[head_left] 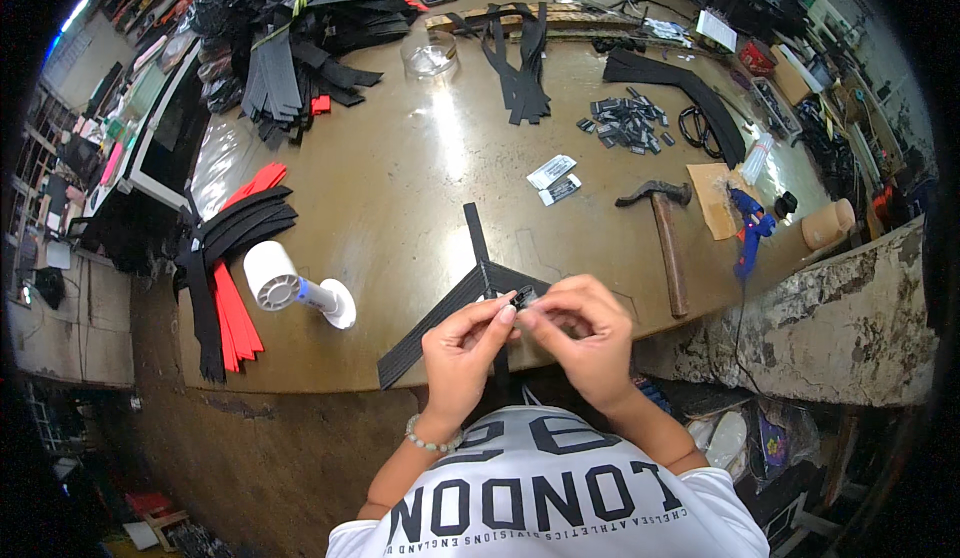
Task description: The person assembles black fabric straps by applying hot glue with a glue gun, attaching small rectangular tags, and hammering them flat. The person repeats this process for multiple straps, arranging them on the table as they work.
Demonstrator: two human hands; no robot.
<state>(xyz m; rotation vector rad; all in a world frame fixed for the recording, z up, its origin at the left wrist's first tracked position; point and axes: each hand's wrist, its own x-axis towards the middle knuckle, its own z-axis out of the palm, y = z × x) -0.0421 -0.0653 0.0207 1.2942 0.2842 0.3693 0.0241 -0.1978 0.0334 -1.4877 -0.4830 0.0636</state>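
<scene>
Near the table's front edge, my left hand (462, 346) and my right hand (588, 336) meet fingertip to fingertip. Both are closed in a pinch around a small dark piece (522, 299), too small and too covered by fingers to name. Under and beside the hands lie flat black straps (430, 330), fanned out in a bent shape on the table. One narrower black strap (474, 233) points away from me and crosses them; its near part passes behind my left hand. A bracelet of pale beads circles my left wrist.
A white spool (273, 276) stands at left by red straps (235, 328) and black straps (240, 226). At right are a hammer (668, 243), a blue glue gun (752, 226) and scissors (697, 133). Small black pieces (630, 121) lie piled farther back; bundled black straps (290, 48) fill the far left.
</scene>
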